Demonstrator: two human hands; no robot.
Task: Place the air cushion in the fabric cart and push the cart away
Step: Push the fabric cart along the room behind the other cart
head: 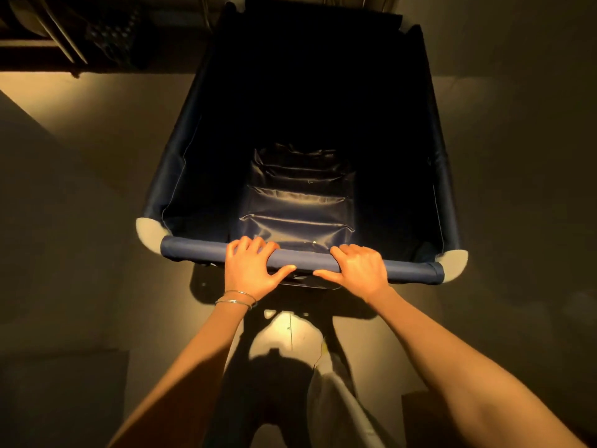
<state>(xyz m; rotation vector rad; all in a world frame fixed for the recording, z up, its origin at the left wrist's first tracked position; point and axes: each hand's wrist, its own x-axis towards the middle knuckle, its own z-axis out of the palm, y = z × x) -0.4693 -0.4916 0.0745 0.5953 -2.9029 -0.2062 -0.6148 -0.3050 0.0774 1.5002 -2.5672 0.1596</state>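
Note:
A deep fabric cart (413, 270) in dark blue stands right in front of me, with pale rounded corner caps. Inside it, against the near wall, lies the air cushion (298, 202), dark and glossy with several ribbed air chambers. My left hand (250, 268) grips the cart's padded near rail, fingers over the top and thumb underneath; thin bangles circle that wrist. My right hand (357, 270) holds the same rail just to the right, in the same grip. The far part of the cart's inside is too dark to see.
The room is dim with warm light on a pale floor (97, 124). A dark shelf or rack with objects (80, 30) stands at the upper left. A low box-like shape (61, 399) sits at the lower left. My legs show below the cart.

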